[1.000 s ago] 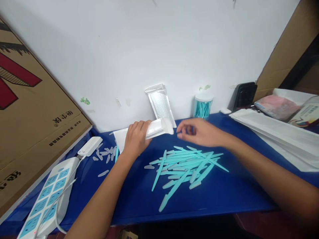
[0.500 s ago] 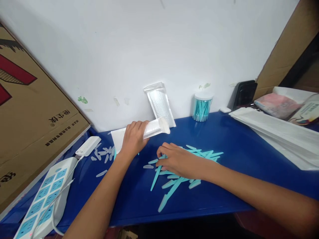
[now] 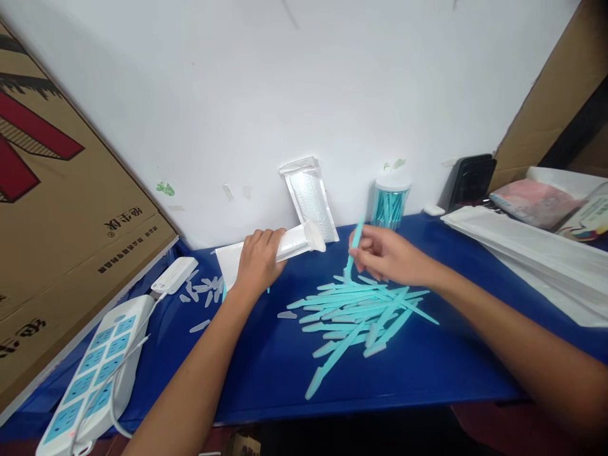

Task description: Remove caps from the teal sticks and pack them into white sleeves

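Note:
My left hand [image 3: 259,263] is closed around a white padded bubble mailer [image 3: 293,243], whose open end faces right. Between the thumb and fingers of my right hand [image 3: 389,256] a turquoise eyebrow razor [image 3: 356,244] is held nearly upright, just above the far side of a loose pile of eyebrow razors [image 3: 356,310]. Small translucent blade caps [image 3: 204,288] lie scattered left of my left hand, and one cap [image 3: 287,315] sits by the pile. Another bubble mailer [image 3: 311,199] leans on the wall behind. Turquoise razor tips show beside and under my left hand.
A white-lidded jar [image 3: 390,202] of turquoise razors stands by the wall. At left are a power strip [image 3: 102,361] with cables, a white adapter [image 3: 175,274] and a cardboard box [image 3: 71,240]. More white mailers [image 3: 527,259] lie at right, near black trays [image 3: 472,180].
My right hand has risen from the pile and moved right and away from me, lifting one eyebrow razor upright. My left hand keeps hold of the bubble mailer. The view has shifted slightly.

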The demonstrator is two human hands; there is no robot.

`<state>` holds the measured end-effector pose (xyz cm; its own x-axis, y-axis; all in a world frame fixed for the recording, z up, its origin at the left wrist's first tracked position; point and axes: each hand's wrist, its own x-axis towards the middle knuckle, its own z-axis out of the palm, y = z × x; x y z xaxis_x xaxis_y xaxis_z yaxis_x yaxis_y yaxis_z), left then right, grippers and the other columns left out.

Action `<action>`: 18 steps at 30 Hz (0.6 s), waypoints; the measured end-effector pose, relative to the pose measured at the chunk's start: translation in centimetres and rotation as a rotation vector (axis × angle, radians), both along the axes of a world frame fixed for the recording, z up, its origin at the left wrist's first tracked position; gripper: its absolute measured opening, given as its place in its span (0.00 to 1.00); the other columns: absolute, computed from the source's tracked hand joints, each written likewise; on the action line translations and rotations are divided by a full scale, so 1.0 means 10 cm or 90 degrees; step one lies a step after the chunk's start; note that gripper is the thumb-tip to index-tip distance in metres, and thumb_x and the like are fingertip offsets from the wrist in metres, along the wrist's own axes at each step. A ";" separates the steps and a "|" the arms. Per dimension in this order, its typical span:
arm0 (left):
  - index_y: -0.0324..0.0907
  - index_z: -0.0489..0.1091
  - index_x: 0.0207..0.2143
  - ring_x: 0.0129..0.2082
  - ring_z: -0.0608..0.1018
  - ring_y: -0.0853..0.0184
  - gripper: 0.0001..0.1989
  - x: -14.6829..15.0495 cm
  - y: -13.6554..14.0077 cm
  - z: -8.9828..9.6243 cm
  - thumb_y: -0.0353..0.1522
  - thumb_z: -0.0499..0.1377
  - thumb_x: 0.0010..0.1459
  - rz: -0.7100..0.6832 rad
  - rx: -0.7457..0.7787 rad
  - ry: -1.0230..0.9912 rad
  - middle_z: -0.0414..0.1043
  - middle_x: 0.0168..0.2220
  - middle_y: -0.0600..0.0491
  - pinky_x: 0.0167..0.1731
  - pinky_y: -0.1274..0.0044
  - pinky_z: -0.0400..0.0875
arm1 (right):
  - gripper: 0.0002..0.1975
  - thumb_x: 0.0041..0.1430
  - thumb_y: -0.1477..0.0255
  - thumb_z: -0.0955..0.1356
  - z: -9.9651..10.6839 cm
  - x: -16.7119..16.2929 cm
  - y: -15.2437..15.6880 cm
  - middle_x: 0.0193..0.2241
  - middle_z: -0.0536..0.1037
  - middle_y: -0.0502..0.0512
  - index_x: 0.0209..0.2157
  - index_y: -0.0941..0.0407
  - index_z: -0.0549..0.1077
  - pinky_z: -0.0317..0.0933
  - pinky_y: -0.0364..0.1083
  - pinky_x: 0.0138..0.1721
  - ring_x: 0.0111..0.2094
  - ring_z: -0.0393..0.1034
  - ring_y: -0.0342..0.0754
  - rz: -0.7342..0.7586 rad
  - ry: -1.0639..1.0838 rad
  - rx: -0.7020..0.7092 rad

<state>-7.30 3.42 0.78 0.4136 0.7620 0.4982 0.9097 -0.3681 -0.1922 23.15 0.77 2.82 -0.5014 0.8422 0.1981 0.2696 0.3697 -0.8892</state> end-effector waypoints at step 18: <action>0.42 0.67 0.59 0.47 0.72 0.50 0.23 0.01 0.00 -0.02 0.31 0.59 0.61 -0.004 -0.018 -0.006 0.76 0.47 0.44 0.45 0.63 0.64 | 0.22 0.61 0.51 0.70 0.02 0.14 0.11 0.43 0.82 0.58 0.44 0.53 0.82 0.65 0.51 0.39 0.42 0.73 0.55 -0.011 -0.303 0.095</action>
